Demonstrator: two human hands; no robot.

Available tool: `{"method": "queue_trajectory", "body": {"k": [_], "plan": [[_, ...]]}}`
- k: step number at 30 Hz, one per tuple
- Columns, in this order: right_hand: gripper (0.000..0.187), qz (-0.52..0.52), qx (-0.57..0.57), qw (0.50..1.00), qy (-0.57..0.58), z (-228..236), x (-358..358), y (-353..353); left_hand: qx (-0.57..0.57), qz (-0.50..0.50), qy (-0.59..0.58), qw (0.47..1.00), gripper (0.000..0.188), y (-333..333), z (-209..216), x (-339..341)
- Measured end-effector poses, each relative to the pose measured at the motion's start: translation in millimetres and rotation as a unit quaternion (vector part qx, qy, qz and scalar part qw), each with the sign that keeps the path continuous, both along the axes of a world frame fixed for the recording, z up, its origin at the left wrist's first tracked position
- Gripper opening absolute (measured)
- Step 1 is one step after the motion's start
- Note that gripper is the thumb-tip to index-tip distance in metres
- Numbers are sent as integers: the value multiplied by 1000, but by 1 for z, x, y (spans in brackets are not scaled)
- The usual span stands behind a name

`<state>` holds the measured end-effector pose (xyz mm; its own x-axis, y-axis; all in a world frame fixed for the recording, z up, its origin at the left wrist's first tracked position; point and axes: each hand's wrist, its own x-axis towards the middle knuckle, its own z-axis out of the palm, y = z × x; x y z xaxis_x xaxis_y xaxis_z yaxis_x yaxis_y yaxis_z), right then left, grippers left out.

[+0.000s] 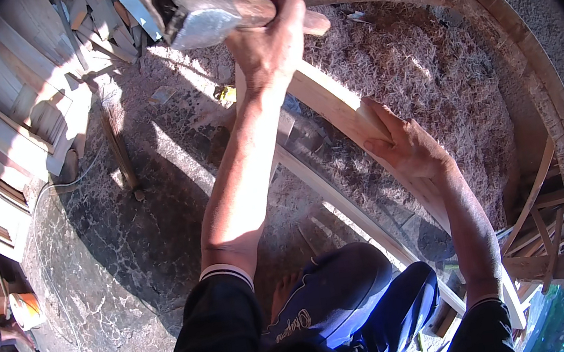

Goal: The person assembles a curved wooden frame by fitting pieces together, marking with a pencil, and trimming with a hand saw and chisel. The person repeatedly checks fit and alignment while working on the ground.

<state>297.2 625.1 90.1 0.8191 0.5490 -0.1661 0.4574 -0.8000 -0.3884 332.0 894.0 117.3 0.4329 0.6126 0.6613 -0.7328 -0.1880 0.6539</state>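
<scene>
My left hand (273, 50) is closed around the short wooden handle of a hammer (207, 22). Its thick, blocky metal head is raised at the top of the view, close to the camera. Below it, a long pale wooden plank (337, 106) runs slantwise down to the lower right. My right hand (411, 146) grips this plank by its edge, with the thumb on one side and the fingers partly hidden. A second pale wooden bar (342, 209) lies slanted between my legs and the plank.
Wood shavings (424, 74) are heaped beyond the plank. A large curved wooden piece (527, 54) arcs around the right. Stacked boards (3, 140) and offcuts (105, 25) sit at the upper left. A thin cable (42, 255) crosses the floor; another person's hand (16, 335) shows at the left edge.
</scene>
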Motion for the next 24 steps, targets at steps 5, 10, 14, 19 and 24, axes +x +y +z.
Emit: {"method": "queue_trajectory", "body": {"k": [5,10,14,19,24], "plan": [[71,14,0,1000,0,12,-3,4,-5,126,-6,992,21,129,9,-22],[80,-25,-39,993,105,27,-7,12,106,154,353,917,50,195,-53,-49],[81,-18,-6,998,65,28,-11,18,317,154,605,714,69,217,-129,-43],[83,-24,-29,995,95,30,-8,13,426,87,690,579,50,224,-201,-37],[71,3,-9,1000,-1,14,-11,13,398,35,701,591,51,197,-243,-14]]}}
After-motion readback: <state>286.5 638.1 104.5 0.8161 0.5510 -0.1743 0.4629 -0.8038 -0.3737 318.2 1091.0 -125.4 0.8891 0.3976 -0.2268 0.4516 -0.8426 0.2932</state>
